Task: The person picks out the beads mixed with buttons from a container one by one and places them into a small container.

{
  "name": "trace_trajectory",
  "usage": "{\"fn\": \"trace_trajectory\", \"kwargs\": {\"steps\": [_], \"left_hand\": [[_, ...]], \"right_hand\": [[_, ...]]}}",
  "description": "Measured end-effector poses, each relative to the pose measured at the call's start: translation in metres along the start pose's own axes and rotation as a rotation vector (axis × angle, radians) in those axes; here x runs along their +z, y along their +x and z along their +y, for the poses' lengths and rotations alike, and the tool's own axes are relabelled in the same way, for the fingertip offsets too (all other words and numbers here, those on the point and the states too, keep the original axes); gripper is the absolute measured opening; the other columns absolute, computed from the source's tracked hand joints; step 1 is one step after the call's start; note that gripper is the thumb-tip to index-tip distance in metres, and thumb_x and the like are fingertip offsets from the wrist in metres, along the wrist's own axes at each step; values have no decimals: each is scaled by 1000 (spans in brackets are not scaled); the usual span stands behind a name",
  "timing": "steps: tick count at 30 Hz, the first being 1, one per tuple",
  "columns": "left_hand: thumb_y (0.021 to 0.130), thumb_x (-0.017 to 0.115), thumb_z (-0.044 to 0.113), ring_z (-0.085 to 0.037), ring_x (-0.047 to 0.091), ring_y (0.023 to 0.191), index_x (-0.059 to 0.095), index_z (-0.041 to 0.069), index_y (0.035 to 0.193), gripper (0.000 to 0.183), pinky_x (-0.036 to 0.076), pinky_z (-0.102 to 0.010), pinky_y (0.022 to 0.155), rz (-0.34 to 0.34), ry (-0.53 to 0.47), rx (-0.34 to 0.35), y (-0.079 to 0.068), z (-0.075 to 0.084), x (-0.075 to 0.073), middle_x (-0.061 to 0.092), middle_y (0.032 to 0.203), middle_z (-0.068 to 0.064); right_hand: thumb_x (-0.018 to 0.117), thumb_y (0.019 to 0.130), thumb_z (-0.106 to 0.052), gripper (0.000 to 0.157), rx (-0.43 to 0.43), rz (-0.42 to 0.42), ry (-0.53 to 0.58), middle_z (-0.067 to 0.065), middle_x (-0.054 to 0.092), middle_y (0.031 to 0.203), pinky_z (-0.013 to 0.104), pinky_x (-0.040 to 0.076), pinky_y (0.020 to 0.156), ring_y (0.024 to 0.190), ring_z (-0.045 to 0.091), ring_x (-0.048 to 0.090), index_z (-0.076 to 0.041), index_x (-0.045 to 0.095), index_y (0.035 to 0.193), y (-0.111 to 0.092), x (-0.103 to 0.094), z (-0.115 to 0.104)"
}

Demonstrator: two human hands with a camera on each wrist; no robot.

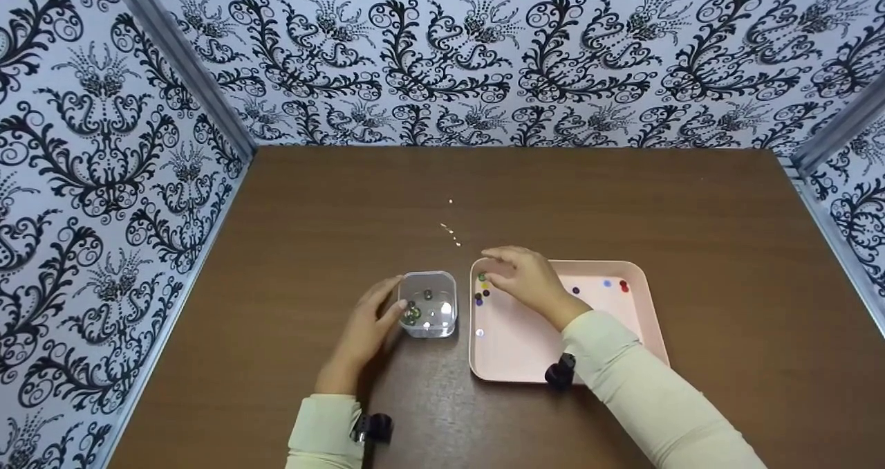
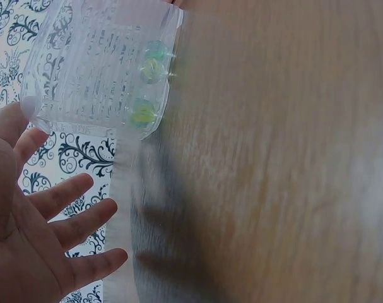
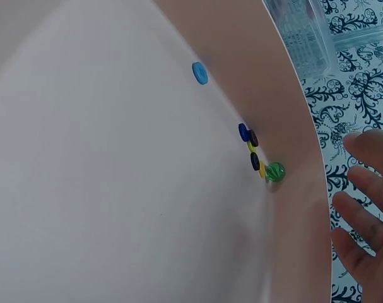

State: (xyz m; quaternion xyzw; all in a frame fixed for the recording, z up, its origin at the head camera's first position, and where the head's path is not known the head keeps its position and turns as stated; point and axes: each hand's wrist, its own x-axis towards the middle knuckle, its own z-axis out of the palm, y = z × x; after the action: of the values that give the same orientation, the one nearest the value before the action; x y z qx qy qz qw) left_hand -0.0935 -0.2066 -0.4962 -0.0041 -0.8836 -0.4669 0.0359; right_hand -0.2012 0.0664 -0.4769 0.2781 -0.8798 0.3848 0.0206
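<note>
A clear plastic container (image 1: 429, 329) with several glass marbles (image 1: 413, 313) in it stands on the table. My left hand (image 1: 373, 324) is at its left side, the thumb tip touching the rim and the other fingers spread out straight. To the right lies a shallow pink tray (image 1: 515, 358). Over its far left corner hovers my right hand (image 1: 529, 279), fingers apart and nothing between them. Below them a green marble (image 3: 275, 172) sits against the tray wall, beside yellow, blue and dark buttons (image 3: 254, 161).
A light blue button (image 3: 200, 72) lies along the tray's left wall. Near the far right corner are red buttons (image 1: 623, 286), a pale blue one (image 1: 607, 283) and a dark one (image 1: 576, 290). Patterned walls (image 1: 442, 54) enclose the brown table (image 1: 332, 199).
</note>
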Motion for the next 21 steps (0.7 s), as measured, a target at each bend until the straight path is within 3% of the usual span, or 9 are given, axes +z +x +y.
{"fn": "trace_trajectory", "kwargs": {"steps": [8, 21], "left_hand": [[96, 60, 23, -38, 36, 137, 53, 11, 138, 45, 26, -56, 112, -5, 8, -34, 0, 0, 0, 44, 145, -21], [96, 60, 22, -39, 36, 137, 53, 10, 139, 45, 26, -56, 113, -2, 5, -33, 0, 1, 0, 45, 144, -21]], "right_hand": [[73, 82, -11, 33, 51, -36, 38, 10, 70, 113, 44, 53, 87, 103, 28, 65, -7, 71, 115, 0, 2, 4], [72, 80, -10, 29, 94, -44, 70, 11, 71, 109, 39, 55, 77, 88, 23, 68, -10, 74, 109, 1, 4, 4]]}}
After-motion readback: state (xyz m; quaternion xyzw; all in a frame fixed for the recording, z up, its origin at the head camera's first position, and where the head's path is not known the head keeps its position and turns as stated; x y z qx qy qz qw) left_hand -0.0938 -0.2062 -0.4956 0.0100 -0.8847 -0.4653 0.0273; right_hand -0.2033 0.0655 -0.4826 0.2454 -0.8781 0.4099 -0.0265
